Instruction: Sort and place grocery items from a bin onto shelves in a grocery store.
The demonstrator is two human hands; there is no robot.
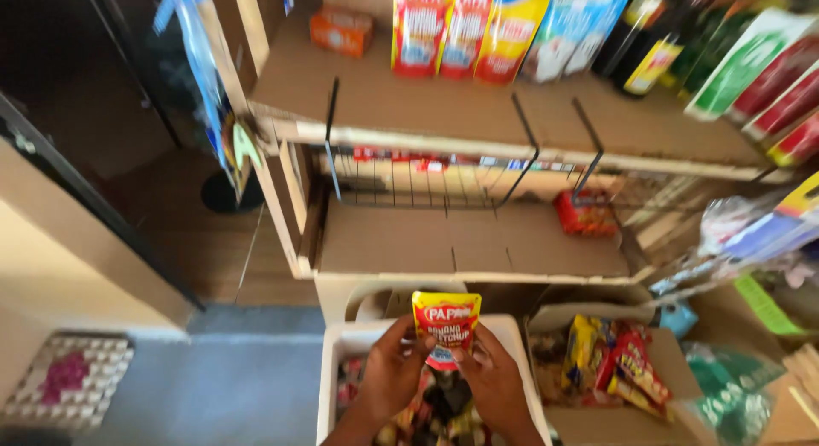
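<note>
My left hand (388,376) and my right hand (493,382) together hold a small red and yellow sauce pouch (446,326) upright, fingers pinching its lower half. The pouch hangs over a white box (341,348) filled with several more pouches and packets. Straight ahead, above the pouch, is a cardboard-lined lower shelf (401,241) with a wire rack behind it. Three similar red and yellow pouches (465,28) stand on the upper shelf (375,96).
A brown cardboard box (597,420) of mixed snack packets sits right of the white box. A red packet (585,214) lies on the lower shelf's right. Dark bottles (653,36), cartons and bags crowd the upper right. An egg tray (68,379) lies at lower left on the floor.
</note>
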